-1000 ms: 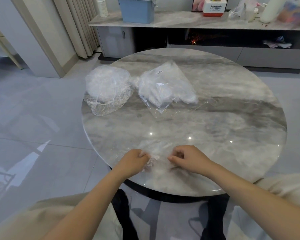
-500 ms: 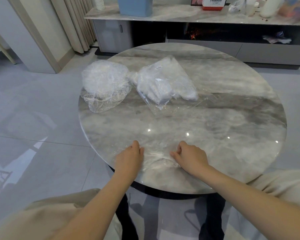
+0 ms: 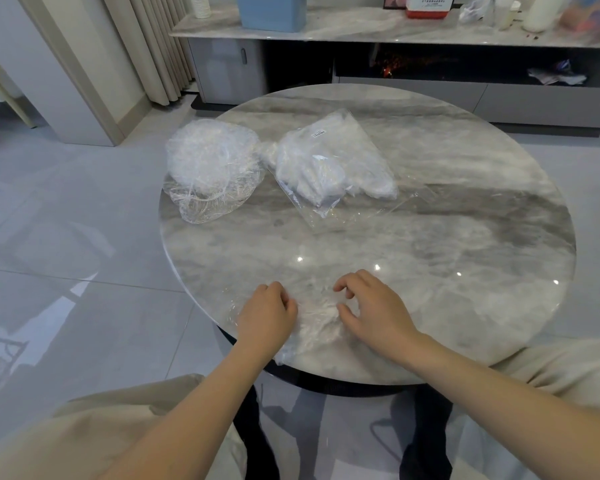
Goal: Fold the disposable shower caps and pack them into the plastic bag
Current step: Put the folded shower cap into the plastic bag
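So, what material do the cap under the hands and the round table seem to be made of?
Shower cap: thin clear plastic film, glossy and crinkled; the table shows through it. Table: looks like polished grey marble, with veins and sharp light reflections, though it could be an imitation slab.

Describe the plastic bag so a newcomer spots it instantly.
On the round marble table, look at the far half, right of the loose heap of caps. The bag lies flat, stuffed with white folded caps; unlike the heap, it bears a small white label.
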### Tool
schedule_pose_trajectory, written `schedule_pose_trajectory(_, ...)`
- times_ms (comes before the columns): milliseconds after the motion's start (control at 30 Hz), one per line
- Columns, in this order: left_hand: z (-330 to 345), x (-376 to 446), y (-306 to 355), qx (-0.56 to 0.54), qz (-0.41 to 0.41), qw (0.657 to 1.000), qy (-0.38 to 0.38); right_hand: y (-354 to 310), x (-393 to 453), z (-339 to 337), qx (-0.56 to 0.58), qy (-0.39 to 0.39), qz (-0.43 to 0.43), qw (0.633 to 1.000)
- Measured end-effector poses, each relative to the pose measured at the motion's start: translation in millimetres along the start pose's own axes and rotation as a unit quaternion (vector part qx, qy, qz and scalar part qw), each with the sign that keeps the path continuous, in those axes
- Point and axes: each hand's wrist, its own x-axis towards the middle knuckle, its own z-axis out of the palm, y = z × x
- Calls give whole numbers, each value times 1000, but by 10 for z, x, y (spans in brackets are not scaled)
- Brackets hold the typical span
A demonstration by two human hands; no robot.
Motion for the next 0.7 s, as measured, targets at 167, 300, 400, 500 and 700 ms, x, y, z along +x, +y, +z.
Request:
schedule_pose_trajectory(167, -24, -42, 46, -120, -72, 989, -38, -82, -133, 49, 72, -12, -27, 997)
schedule_pose_trajectory(300, -107, -94, 121, -235, -159, 955, -87, -63, -156, 59, -4, -107, -91, 990)
schedule_pose_trajectory(400, -164, -157, 198, -317, -216, 912, -143, -31, -170, 128, -66, -160, -100, 980)
schedule_pose_trajectory(500, -152, -207, 236, -262, -183, 932, -172, -2, -157, 140, -83, -158, -97, 979)
schedule_pose_trajectory(700, -71, -222, 142, -33, 198, 980, -10, 78, -102, 166, -39, -122, -111, 986)
